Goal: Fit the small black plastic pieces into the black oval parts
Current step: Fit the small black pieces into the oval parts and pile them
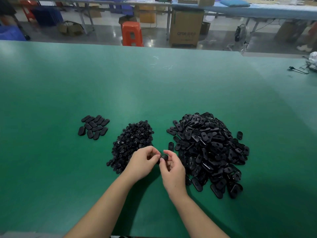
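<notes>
Black oval plastic part [164,157] is held just above the green table mat [154,83], pinched between the curled fingers and thumb of the right hand [173,170], while the left hand [143,162] meets it with its fingertips curled in against the same part; whether a small black plastic piece is caught under those left fingertips cannot be told, since the spot is hidden. A misfit is judged the main risk: both pieces are black and the seating point is covered by fingers, so a piece could be pressed in crooked or slip and fall unnoticed into the heap of small black plastic pieces [130,145] just beside the left hand. The large heap of black oval parts [209,152] lies close by the right wrist, and could be nudged and spread by a careless elbow. A small group of oval parts laid flat [93,127] sits well apart on the left, probably finished work. Open mat is left ahead and to both sides; the near table edge is close under the forearms
</notes>
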`<state>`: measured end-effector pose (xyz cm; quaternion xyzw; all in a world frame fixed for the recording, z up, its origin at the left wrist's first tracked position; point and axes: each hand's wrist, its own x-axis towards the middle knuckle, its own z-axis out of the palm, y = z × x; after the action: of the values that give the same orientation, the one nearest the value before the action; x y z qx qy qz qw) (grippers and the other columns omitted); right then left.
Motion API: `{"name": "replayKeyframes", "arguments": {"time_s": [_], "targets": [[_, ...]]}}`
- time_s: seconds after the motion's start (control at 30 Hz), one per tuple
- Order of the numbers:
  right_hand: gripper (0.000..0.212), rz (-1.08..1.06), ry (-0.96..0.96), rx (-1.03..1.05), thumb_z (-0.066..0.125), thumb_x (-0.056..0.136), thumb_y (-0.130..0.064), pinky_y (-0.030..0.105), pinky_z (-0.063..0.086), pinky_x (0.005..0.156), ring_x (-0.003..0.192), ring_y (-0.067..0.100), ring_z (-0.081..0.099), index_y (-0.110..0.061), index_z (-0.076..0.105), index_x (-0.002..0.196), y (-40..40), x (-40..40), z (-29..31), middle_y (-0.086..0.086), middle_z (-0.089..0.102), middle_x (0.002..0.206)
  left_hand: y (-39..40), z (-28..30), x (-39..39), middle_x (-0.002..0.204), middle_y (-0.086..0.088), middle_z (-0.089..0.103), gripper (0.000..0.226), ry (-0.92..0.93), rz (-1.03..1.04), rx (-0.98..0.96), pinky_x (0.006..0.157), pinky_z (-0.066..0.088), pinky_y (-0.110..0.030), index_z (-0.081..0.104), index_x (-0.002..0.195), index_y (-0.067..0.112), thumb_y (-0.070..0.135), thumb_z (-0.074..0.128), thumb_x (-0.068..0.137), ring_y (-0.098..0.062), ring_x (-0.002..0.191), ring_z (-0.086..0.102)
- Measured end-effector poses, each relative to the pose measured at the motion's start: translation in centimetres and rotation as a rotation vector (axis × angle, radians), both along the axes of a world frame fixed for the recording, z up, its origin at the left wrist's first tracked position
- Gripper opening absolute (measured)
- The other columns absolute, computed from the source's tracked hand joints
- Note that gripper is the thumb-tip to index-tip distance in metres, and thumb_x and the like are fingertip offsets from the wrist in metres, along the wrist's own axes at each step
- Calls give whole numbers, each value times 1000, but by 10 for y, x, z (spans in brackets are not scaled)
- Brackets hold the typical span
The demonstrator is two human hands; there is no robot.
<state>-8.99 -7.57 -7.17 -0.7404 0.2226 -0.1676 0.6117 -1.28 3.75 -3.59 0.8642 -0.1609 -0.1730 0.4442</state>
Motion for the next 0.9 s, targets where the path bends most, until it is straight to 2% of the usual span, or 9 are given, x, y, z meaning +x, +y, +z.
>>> {"name": "replayKeyframes", "arguments": {"time_s": [0.1,0.2,0.3,0.37,0.5,0.57,0.67,0.73,0.9], "targets": [[18,17,4,10,68,94,-12,25,50,63,65,5,60,-29,65,98,1,0,-2,-8,66,76,0,1,3,77,7,70,13,-31,51,-40,65,51,-24,67,88,35,24,69,93,-6,66,61],[11,46,27,14,67,95,-13,42,59,65,69,15,69,-23,64,94,1,1,-2,0,71,81,0,4,6,78,6,69,15,-23,69,-119,63,48,-14,68,93,36,22,73,92,-2,66,61],[12,74,20,40,64,98,-11,34,59,57,67,14,71,-22,67,99,2,1,-1,-2,74,85,-1,6,7,81,4,71,14,-23,72,-133,65,49,-14,69,94,34,21,74,91,-7,71,65],[18,76,20,40,61,99,-11,28,57,57,66,13,71,-28,67,100,1,0,-1,-5,75,84,-3,6,10,80,7,73,13,-28,79,-125,64,46,-12,70,93,34,21,73,92,0,67,63],[22,49,15,72,55,103,-9,41,61,68,63,16,70,-29,62,102,1,1,-1,-4,74,78,-2,5,13,84,14,76,19,-7,128,-139,62,42,-10,70,97,32,14,64,98,9,65,62],[24,31,9,101,53,103,-9,39,62,71,70,18,73,-31,61,105,1,2,-1,-10,75,84,0,5,13,85,15,76,19,-42,175,-116,66,45,-11,71,99,31,13,62,98,6,73,65],[26,18,21,114,52,105,-11,29,61,79,78,13,75,-32,59,118,1,2,-1,-19,75,88,4,6,16,87,14,72,16,-229,218,16,65,44,-11,74,102,26,15,62,97,2,72,63],[26,11,24,112,53,103,-9,26,59,81,79,10,75,-29,60,118,1,1,-1,-18,75,87,8,6,20,97,8,69,17,-376,243,164,71,48,-24,73,107,23,18,61,97,-7,79,63],[21,6,21,94,62,97,-6,40,62,78,76,13,74,-26,59,102,1,1,0,-15,74,91,22,0,34,120,1,56,30,-417,243,507,66,43,-30,64,126,23,35,58,99,-23,86,63]]}}
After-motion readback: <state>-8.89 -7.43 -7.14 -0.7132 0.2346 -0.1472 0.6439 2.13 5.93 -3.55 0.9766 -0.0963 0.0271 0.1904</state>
